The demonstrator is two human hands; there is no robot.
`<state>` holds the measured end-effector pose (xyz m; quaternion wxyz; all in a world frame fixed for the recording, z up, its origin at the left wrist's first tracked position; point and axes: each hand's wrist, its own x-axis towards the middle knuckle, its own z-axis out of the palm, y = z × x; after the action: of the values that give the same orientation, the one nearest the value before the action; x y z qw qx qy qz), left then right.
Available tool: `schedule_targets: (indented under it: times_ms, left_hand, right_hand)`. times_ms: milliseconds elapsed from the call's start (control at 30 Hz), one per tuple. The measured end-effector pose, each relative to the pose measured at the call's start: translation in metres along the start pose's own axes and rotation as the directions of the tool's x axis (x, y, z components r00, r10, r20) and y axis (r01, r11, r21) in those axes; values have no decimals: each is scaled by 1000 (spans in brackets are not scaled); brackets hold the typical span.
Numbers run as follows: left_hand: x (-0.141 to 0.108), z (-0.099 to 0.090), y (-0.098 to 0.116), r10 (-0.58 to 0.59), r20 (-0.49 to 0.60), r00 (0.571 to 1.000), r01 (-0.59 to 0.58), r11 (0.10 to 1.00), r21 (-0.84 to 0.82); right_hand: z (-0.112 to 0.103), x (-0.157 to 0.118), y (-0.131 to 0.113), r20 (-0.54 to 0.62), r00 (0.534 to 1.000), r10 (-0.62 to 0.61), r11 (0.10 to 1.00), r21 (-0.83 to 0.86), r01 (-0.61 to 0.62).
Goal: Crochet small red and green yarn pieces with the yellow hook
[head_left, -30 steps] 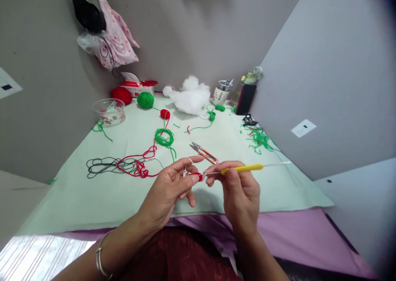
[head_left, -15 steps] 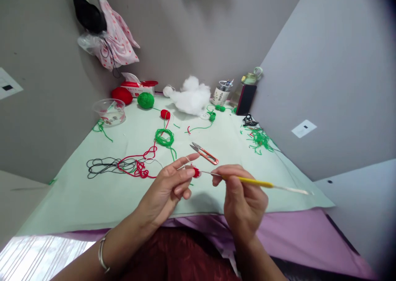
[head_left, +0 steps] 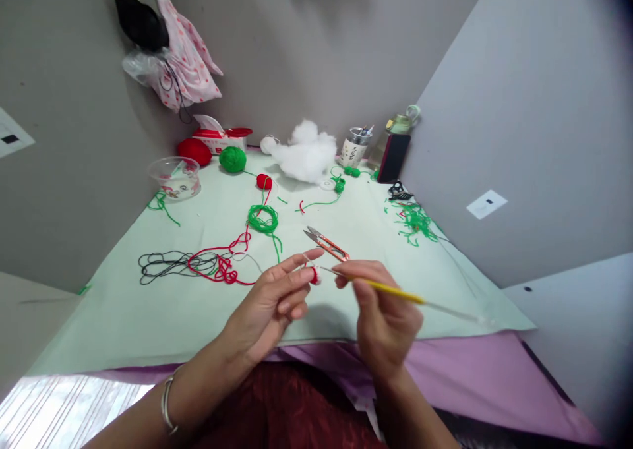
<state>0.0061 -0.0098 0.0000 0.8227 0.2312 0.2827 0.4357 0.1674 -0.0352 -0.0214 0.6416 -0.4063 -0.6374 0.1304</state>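
Head view: I count one yellow-handled hook, one small red-and-white piece, one pair of snips, two red yarn balls, a large one and a small one, one green ball and one white ball. My left hand pinches the piece between thumb and fingers, index finger extended with white yarn by it. My right hand is closed around the hook, its tip close to the piece; I can't tell if they touch. Both are above the table. The snips lie just beyond my fingers. Red yarn tangles over black cord to the left; white stuffing sits at the back.
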Motion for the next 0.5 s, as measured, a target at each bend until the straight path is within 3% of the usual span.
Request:
schedule_targets:
  times_ms: [100,200,400,500]
  left_hand:
    - [0,1,0,97,-15,995,-96,994,60]
    - [-2,3,-3,152,12,988,-152,976,153]
    - [-4,2,-1,125,24,992,-128,973,191]
    - [-6,1,1,126,17,992,-126,971,205]
  right_hand:
    - [1,4,-1,8,978,211,952,227,-207]
    - [4,3,0,74,976,206,942,254,-218]
    - [1,3,2,104,938,331,860,375,-345]
    - [-2,4,-1,102,944,313,870,368,-328]
